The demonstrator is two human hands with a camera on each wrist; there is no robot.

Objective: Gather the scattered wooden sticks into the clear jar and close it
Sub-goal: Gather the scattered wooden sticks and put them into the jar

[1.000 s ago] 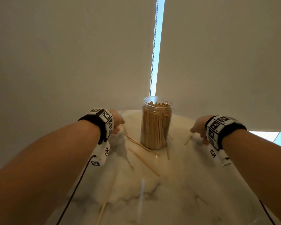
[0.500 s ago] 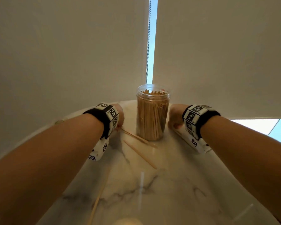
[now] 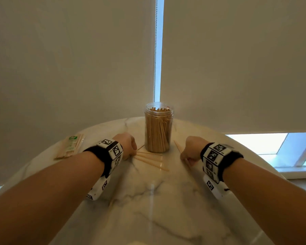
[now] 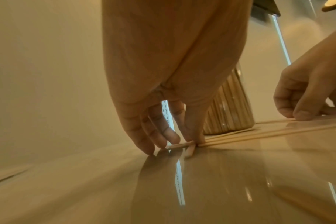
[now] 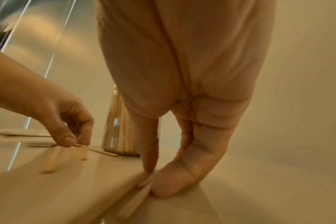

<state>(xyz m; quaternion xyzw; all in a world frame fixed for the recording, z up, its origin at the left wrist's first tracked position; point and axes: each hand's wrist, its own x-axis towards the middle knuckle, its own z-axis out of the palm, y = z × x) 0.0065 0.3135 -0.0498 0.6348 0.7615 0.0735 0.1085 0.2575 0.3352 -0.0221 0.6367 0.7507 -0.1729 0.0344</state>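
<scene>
Wooden sticks point(image 3: 149, 159) lie on the marble table point(image 3: 166, 200) just in front of the clear jar point(image 3: 158, 128), which stands upright, open and full. My left hand point(image 3: 126, 145) pinches the ends of these sticks with bent fingertips point(image 4: 195, 136). My right hand point(image 3: 191, 149), on the other side, pinches another stick point(image 5: 144, 181) against the table.

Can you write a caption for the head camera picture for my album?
Two hands, left and right, gather loose wooden sticks beside an open stick-filled jar.
</scene>
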